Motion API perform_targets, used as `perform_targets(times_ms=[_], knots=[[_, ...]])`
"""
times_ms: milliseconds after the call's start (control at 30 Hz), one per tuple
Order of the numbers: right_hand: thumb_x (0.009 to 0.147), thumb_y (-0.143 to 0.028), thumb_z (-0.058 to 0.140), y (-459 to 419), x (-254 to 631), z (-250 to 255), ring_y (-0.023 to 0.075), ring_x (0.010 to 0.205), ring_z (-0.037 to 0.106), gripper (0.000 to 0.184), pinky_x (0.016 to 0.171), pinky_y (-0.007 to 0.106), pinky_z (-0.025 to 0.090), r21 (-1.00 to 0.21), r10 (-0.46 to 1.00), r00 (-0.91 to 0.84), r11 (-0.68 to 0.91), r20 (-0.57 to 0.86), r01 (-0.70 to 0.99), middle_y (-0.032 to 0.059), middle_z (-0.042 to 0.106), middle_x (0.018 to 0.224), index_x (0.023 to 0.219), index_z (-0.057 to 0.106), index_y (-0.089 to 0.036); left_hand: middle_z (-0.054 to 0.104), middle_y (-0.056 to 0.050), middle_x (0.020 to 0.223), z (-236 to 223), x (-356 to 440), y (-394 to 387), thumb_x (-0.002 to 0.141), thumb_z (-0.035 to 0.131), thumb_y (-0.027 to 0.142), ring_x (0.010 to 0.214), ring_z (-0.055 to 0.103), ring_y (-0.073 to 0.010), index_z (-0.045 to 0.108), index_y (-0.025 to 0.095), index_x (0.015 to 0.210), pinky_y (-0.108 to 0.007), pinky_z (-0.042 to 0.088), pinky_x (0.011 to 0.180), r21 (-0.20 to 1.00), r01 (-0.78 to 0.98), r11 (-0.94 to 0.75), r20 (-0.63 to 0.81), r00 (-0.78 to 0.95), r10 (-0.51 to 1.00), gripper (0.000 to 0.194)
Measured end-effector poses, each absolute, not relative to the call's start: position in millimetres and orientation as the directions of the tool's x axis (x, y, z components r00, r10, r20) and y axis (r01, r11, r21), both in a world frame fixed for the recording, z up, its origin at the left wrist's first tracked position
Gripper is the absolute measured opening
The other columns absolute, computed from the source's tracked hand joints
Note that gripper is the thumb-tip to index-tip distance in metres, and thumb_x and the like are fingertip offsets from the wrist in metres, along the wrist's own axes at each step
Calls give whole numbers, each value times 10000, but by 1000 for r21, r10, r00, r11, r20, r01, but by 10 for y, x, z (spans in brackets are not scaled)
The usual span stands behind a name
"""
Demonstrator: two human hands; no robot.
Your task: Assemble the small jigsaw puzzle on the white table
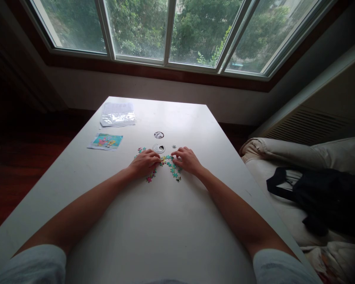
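Observation:
Small jigsaw puzzle pieces (pixel 173 170), mostly teal with some yellow and pink, lie in a loose arc on the white table. My left hand (pixel 144 162) rests over the left part of the pile, its fingers bent and drawn together at the pieces; what is between the fingertips is hidden. On the other side, my right hand (pixel 187 159) hovers low or rests at the pile's edge, thumb and forefinger apart beside the teal pieces. One loose puzzle piece (pixel 174 146) lies just beyond it. More pieces show around the left hand, partly covered.
Two round black-and-white discs (pixel 159 148) lie or are printed beyond the pieces. A colourful picture sheet (pixel 108 141) and a clear plastic packet with papers (pixel 118 114) are at the table's (pixel 165 228) left. To the right, a dark bag or garment (pixel 328 197) lies on a pale couch.

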State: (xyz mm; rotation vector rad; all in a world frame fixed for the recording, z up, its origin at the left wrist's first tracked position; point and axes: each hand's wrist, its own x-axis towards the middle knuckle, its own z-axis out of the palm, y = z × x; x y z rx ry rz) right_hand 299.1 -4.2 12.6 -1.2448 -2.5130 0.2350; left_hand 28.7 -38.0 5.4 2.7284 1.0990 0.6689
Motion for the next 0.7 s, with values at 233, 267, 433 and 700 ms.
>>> perform_targets(times_ms=[233, 267, 433, 700], knots=[[886, -296, 710, -54, 2939, 137, 232, 977, 545, 126, 873, 345, 380, -289, 821, -542, 570, 178, 769, 56, 665, 975, 998, 725, -242, 721, -51, 1144, 41, 291, -370, 991, 540, 246, 1075, 591, -219, 743, 257, 1050, -392, 453, 974, 278, 630, -725, 352, 636, 687, 212], [887, -302, 711, -55, 2933, 133, 235, 984, 545, 131, 871, 347, 380, -282, 825, -537, 565, 176, 775, 60, 665, 991, 1003, 722, -243, 721, -51, 1144, 40, 292, -370, 991, 539, 246, 1074, 590, -219, 743, 258, 1052, -394, 453, 975, 278, 629, -726, 353, 636, 686, 213], [907, -307, 698, -63, 2913, 104, 249, 1009, 541, 123, 871, 366, 364, -222, 824, -534, 566, 192, 794, 76, 672, 1019, 1009, 714, -241, 720, -55, 1142, 47, 297, -369, 996, 528, 250, 1063, 591, -219, 743, 257, 1055, -393, 456, 962, 280, 625, -729, 348, 641, 684, 223], [867, -286, 720, -100, 2853, 130, 236, 979, 566, 147, 865, 353, 354, -277, 832, -521, 554, 187, 785, 53, 692, 977, 974, 641, -225, 719, -56, 1132, 27, 293, -355, 988, 540, 251, 1056, 595, -220, 743, 259, 1052, -396, 458, 964, 281, 623, -730, 365, 634, 682, 213]])
